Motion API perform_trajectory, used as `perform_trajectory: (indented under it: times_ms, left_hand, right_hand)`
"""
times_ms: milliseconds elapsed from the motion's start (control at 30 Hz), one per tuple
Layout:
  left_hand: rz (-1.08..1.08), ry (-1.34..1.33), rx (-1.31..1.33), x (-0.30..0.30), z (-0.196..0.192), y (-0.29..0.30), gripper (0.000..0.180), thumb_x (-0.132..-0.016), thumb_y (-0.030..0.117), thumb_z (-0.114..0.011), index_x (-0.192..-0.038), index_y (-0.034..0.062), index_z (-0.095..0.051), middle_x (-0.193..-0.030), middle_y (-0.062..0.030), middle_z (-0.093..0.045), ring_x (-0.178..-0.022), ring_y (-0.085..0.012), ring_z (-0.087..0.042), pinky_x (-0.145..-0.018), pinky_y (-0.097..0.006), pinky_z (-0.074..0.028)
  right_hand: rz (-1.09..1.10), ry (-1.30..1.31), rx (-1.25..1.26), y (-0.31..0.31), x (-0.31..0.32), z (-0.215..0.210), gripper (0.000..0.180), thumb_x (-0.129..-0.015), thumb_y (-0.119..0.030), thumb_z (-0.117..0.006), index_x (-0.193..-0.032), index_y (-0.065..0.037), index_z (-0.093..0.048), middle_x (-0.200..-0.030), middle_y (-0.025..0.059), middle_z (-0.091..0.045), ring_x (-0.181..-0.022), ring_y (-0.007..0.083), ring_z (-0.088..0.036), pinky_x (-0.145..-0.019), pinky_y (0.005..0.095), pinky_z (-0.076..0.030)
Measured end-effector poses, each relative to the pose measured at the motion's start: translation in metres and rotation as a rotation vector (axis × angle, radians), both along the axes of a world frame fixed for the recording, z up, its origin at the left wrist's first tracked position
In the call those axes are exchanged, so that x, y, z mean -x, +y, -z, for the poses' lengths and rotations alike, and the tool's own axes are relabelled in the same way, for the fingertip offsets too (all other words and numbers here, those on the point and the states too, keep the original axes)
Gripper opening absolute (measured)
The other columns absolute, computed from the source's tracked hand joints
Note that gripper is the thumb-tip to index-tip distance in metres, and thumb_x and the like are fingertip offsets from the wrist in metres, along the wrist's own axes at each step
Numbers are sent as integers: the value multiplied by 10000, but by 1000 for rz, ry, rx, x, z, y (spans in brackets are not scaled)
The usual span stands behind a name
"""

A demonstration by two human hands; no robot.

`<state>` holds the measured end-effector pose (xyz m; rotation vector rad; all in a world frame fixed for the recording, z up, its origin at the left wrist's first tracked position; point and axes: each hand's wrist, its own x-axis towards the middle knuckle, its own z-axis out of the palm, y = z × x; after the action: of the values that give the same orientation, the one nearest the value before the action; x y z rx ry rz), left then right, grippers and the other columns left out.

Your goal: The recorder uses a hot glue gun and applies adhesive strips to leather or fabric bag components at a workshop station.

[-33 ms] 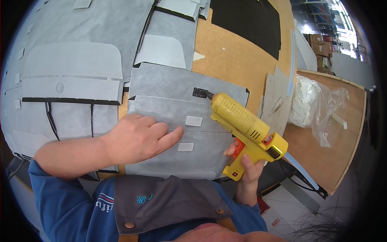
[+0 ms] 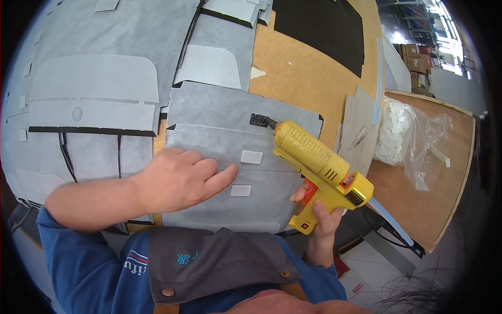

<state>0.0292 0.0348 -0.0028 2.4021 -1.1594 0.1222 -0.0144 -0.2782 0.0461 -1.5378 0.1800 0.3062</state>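
My right hand [image 2: 326, 215] grips a yellow hot glue gun [image 2: 316, 157] by its handle, a finger at the red trigger [image 2: 309, 192]. A long pale glue stick [image 2: 391, 222] sticks out of its back end. The dark nozzle [image 2: 272, 123] points left and meets or hovers over a small black rectangular patch [image 2: 259, 120] on a grey fabric-faced panel [image 2: 209, 107]. My left hand [image 2: 180, 175] rests over the panel's left part, fingers curled and little finger stretched out. Its fingertips are hidden, so what they hold, if anything, cannot be seen. Two small white rectangular pads [image 2: 251, 157] lie right of it.
More grey panels [image 2: 115, 31] with black edging spread over the wooden table [image 2: 298, 68] to the left. A black sheet [image 2: 324, 31] lies at the far side. To the right stands a wooden-topped surface [image 2: 444, 209] with a clear plastic bag [image 2: 395, 131] of white pieces.
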Motion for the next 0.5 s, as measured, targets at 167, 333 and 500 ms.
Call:
perform_trajectory:
  times_ms: [167,333,500]
  left_hand:
    - [14,17,-39,0,-1,1,397,-791,198,-614,-1183,137,-627,-696,31,-431,-576,-103,-489,-477,-260,-421]
    - [14,23,-35,-1,-1,1,392,-794,197,-613,-1181,138,-628,-696,31,-433,-576,-102,-493,-477,-258,-423]
    - [14,15,-43,0,-1,1,387,-793,197,-615,-1175,136,-628,-691,33,-432,-573,-102,-492,-472,-257,-420]
  right_hand:
    - [-8,9,-5,-3,0,2,528,-896,-208,-625,-1273,120,-452,-1062,221,-597,-864,284,-653,-766,439,-557]
    - [10,-2,-28,2,0,0,546,-891,-211,-633,-1296,103,-444,-1071,222,-595,-870,283,-654,-765,438,-558]
    - [11,28,-35,7,-4,-3,556,-881,-210,-639,-1309,88,-446,-1109,218,-597,-890,293,-659,-772,446,-560]
